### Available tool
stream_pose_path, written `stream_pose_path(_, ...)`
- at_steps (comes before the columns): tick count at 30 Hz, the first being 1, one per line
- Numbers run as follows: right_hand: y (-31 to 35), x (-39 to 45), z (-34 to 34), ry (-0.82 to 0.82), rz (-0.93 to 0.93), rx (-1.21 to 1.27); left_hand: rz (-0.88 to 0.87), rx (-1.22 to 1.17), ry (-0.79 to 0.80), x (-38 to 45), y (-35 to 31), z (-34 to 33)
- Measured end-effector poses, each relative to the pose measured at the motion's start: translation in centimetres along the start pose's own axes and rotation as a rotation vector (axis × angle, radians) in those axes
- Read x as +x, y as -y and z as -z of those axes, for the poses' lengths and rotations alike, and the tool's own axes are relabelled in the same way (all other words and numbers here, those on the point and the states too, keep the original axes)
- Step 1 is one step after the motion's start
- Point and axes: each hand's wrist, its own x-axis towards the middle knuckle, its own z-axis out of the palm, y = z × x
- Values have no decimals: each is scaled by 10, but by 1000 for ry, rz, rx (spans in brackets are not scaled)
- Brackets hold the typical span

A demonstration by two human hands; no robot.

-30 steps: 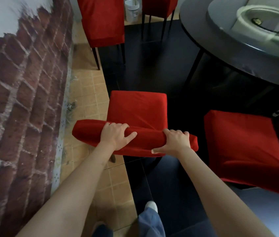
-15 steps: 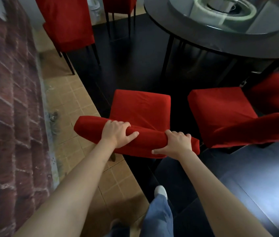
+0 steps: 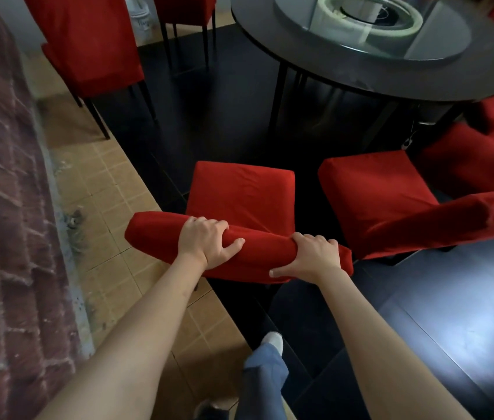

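Red chair [image 3: 239, 192], one of perhaps six, gripped by left hand [image 3: 206, 241] and right hand [image 3: 309, 257].

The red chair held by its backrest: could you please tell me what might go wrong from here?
1. The left hand and right hand hold only the fabric-covered backrest; its cover might slide in the grip.
2. The neighbouring chair stands close on the right, so a swing could knock it.

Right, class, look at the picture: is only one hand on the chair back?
No, the left hand and the right hand both grip the top of the chair back.
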Motion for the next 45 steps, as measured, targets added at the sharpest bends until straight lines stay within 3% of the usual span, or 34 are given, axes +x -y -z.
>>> stream_pose_path(29, -5, 186, 75, -16, -129, 72, -88, 39, 3, 232, 59, -6)
stream_pose_path(45, 41, 202, 76, -86, -299, 151, -223, 36, 25, 265, 100, -4)
